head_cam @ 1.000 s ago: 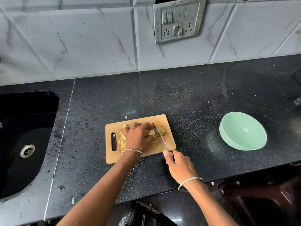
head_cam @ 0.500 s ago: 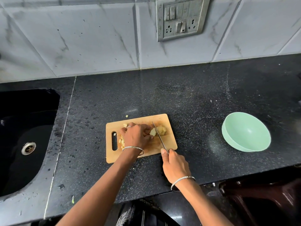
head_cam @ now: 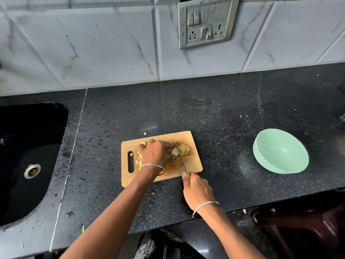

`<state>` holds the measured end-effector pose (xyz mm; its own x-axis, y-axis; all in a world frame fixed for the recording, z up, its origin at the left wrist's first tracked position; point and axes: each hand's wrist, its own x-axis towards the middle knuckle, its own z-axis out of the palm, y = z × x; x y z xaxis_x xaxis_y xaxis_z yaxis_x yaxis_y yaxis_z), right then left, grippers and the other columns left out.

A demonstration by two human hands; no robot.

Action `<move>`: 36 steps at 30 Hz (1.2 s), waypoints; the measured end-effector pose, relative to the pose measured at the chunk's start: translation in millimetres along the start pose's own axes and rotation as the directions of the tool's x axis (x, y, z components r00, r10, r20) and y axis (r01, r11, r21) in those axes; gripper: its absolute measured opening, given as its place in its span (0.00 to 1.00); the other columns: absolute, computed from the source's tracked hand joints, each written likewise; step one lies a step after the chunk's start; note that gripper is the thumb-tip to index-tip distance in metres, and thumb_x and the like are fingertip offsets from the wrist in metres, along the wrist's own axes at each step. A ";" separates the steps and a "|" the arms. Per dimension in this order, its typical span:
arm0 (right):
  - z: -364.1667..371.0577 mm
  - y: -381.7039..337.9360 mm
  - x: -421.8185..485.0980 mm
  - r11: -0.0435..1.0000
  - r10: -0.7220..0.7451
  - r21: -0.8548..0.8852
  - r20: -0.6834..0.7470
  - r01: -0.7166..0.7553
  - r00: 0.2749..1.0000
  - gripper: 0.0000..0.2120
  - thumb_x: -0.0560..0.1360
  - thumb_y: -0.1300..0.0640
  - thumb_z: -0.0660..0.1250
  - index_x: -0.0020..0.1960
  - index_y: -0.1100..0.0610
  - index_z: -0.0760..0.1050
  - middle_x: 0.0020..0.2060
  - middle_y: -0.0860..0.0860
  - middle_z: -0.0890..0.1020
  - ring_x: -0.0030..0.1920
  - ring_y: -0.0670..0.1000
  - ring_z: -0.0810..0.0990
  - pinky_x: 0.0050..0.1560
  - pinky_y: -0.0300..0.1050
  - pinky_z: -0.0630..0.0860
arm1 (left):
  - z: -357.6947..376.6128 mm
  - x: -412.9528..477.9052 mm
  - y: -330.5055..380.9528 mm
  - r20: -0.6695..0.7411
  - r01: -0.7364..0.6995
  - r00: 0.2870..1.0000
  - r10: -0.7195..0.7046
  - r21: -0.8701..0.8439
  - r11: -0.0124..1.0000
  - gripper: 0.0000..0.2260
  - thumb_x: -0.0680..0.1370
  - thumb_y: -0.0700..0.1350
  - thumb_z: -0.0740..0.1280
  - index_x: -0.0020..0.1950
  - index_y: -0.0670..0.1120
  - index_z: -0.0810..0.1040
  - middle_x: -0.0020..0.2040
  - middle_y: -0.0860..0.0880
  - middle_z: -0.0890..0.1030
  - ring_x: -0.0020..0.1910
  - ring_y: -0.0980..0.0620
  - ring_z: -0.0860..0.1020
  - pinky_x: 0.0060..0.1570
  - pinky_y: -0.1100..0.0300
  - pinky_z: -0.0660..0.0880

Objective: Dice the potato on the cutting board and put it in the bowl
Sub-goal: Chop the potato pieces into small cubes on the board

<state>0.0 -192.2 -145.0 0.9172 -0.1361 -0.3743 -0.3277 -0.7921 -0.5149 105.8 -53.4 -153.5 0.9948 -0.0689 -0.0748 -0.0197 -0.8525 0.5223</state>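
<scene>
Nearest you, your right hand (head_cam: 197,191) is gripping the handle of the knife (head_cam: 182,161), and it is sitting closer to the edge of the cutting board (head_cam: 193,166) than a second ago. The blade is now crossing the board more steeply.

Your left hand (head_cam: 156,156), apart from the right, is curling over the uncut potato (head_cam: 175,151) and pinning it just left of the blade.

The cut pieces (head_cam: 185,150) right of the blade are looking slightly more numerous than a second ago. I judge you are slicing through the last chunk, so the dicing is well on but unfinished. More dice (head_cam: 139,161) are lying by the board's handle slot.

Well to the right, the green bowl (head_cam: 258,159) is showing no potato inside, so the transfer is not yet begun.

Beyond the board, a stray piece (head_cam: 145,134) is lying on the counter (head_cam: 214,118).
</scene>
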 end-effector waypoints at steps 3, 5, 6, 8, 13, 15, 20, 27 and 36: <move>2.2 0.2 2.6 0.999 0.006 0.039 0.039 -0.007 0.999 0.22 0.83 0.44 0.49 0.53 0.58 0.74 0.50 0.58 0.80 0.52 0.61 0.78 0.45 0.48 0.68 | -3.8 -2.3 5.3 -0.010 0.013 1.000 -0.012 0.044 0.999 0.12 0.67 0.54 0.76 0.49 0.55 0.83 0.42 0.58 0.83 0.53 0.52 0.72 0.57 0.50 0.61; 3.4 0.7 4.4 0.997 0.002 0.083 0.058 -0.007 0.998 0.23 0.83 0.43 0.49 0.52 0.58 0.76 0.50 0.57 0.81 0.52 0.61 0.78 0.46 0.48 0.69 | -3.4 -2.6 4.4 -0.020 0.028 0.999 -0.028 0.035 0.999 0.12 0.67 0.54 0.76 0.49 0.55 0.83 0.41 0.58 0.83 0.53 0.52 0.74 0.57 0.49 0.61; 2.9 1.3 4.7 0.996 -0.004 0.086 0.056 -0.001 0.998 0.23 0.83 0.43 0.49 0.52 0.58 0.76 0.50 0.57 0.81 0.52 0.61 0.78 0.46 0.48 0.68 | -2.1 -2.5 2.8 -0.025 0.034 0.999 -0.033 0.022 0.999 0.12 0.67 0.53 0.77 0.48 0.55 0.84 0.40 0.58 0.83 0.53 0.51 0.75 0.58 0.49 0.61; 0.8 1.6 4.6 0.998 -0.011 0.062 0.026 0.010 1.000 0.22 0.83 0.44 0.49 0.52 0.58 0.75 0.50 0.57 0.81 0.52 0.61 0.78 0.44 0.48 0.66 | -1.6 -2.7 2.4 -0.028 0.034 0.999 -0.034 0.005 0.999 0.11 0.67 0.53 0.77 0.48 0.54 0.84 0.40 0.58 0.83 0.52 0.52 0.75 0.57 0.50 0.62; -1.0 -0.3 1.0 1.000 0.011 -0.022 -0.021 -0.011 1.000 0.20 0.83 0.44 0.48 0.53 0.57 0.72 0.51 0.58 0.80 0.53 0.62 0.78 0.42 0.48 0.65 | -2.0 -2.1 3.2 -0.022 0.027 0.999 -0.027 0.002 1.000 0.12 0.66 0.53 0.77 0.48 0.55 0.83 0.39 0.58 0.83 0.52 0.52 0.75 0.58 0.48 0.62; 1.9 -1.7 0.6 0.999 0.028 -0.030 -0.017 -0.028 0.999 0.20 0.83 0.44 0.49 0.53 0.57 0.72 0.52 0.58 0.80 0.54 0.62 0.78 0.43 0.48 0.65 | -2.0 -1.5 2.9 -0.015 0.027 1.000 -0.028 -0.018 0.999 0.12 0.66 0.53 0.78 0.48 0.56 0.83 0.39 0.59 0.82 0.51 0.53 0.76 0.58 0.48 0.63; 0.6 -2.3 -1.8 0.999 0.027 0.041 0.032 -0.028 0.999 0.19 0.83 0.44 0.50 0.53 0.57 0.72 0.51 0.59 0.79 0.53 0.62 0.78 0.44 0.49 0.66 | 0.7 0.6 0.6 -0.008 0.030 1.000 -0.030 -0.016 0.999 0.12 0.65 0.53 0.78 0.46 0.54 0.83 0.37 0.58 0.82 0.49 0.53 0.76 0.58 0.46 0.65; -8.3 5.9 0.1 0.999 -0.022 0.041 0.035 0.021 0.999 0.19 0.83 0.44 0.49 0.48 0.55 0.72 0.47 0.57 0.81 0.50 0.60 0.78 0.45 0.49 0.68 | 4.1 2.9 -6.2 -0.011 0.011 1.000 -0.011 -0.011 1.000 0.12 0.64 0.54 0.78 0.45 0.55 0.83 0.37 0.58 0.82 0.48 0.51 0.77 0.57 0.44 0.69; -5.0 0.4 -1.3 0.999 -0.024 0.039 0.052 0.022 0.998 0.19 0.82 0.42 0.49 0.45 0.54 0.70 0.45 0.57 0.80 0.48 0.61 0.78 0.42 0.49 0.68 | -3.2 -2.6 3.6 -0.033 0.033 0.999 -0.033 0.023 0.999 0.12 0.66 0.53 0.77 0.47 0.53 0.84 0.40 0.57 0.82 0.52 0.50 0.74 0.59 0.48 0.64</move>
<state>-0.1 -195.4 -140.8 0.9117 -0.0858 -0.4019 -0.3162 -0.7711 -0.5526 103.4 -54.6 -148.7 0.9977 -0.0237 -0.0635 0.0113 -0.8660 0.5000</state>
